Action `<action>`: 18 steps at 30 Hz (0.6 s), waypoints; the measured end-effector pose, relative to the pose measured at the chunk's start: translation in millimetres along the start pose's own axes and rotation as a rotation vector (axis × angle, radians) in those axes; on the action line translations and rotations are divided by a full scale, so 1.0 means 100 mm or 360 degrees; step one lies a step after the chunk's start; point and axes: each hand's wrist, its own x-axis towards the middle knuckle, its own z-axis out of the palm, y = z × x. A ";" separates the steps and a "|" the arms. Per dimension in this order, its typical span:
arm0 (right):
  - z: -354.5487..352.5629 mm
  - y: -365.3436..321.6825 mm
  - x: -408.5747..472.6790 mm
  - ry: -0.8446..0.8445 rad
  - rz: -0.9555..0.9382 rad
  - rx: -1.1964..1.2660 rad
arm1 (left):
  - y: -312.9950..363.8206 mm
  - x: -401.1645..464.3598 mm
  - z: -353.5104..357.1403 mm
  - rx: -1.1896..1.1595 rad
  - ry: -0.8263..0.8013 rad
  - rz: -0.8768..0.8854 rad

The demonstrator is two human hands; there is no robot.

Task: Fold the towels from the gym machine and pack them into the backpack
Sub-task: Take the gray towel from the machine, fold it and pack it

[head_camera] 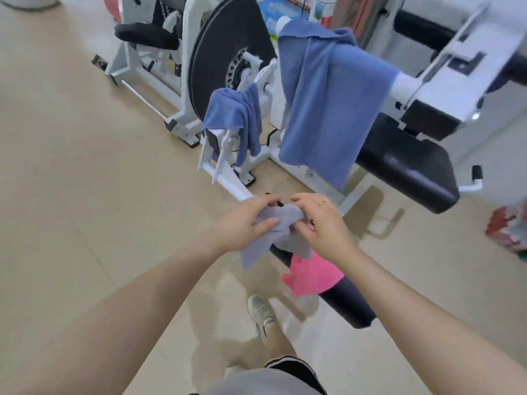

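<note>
Both hands are working together just below frame centre, clamped on a small grey towel (278, 238). Left hand (245, 223) is gripping its left side, thumb lying on top of the cloth, fingers curling over the upper edge. Right hand (322, 223) is pinching the right side, fingers curled into the fabric, with a ring (322, 203) showing on one finger. The hands are sitting close together, with the bunched towel bridging the gap between them.

The grey towel is crumpled, so its long axis is hard to call; the bunched part is running roughly left-right between the hands, and loose corners are hanging down toward lower centre, below both palms. It is hanging over a black padded roller (342, 306) that is running diagonally from centre toward lower right.

A pink towel (310, 276) is draping over that same roller, just below and right of the grey one, under the right wrist.

A big blue towel (328, 106) is hanging over a white bar of the gym machine (445, 81) at upper centre-right, long axis near vertical. A smaller blue towel (236, 118) is draping over a lower white bracket left of it, upper centre.

A shoe (261, 312) is standing on the beige floor (85, 195), lower centre.
</note>
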 end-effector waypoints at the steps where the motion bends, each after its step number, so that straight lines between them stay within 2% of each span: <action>1: -0.11 -0.03 -0.18 0.0073 0.0048 0.0046 | 0.14 -0.02 0.04 -0.0004 -0.0058 0.0099; 5: -0.56 0.00 -0.89 0.0288 0.0314 0.0120 | 0.74 -0.09 0.28 -0.0070 -0.0154 0.0410; 12: -1.13 0.25 -1.89 0.0724 0.0781 0.0412 | 1.70 0.03 1.06 0.0033 -0.0469 0.0756; 15: -1.40 0.55 -2.32 0.0723 0.0938 0.0477 | 2.13 0.15 1.45 0.0055 -0.0483 0.0898; 18: -1.74 0.91 -2.84 0.0522 0.0940 0.0444 | 2.63 0.30 1.90 0.0115 -0.0656 0.0975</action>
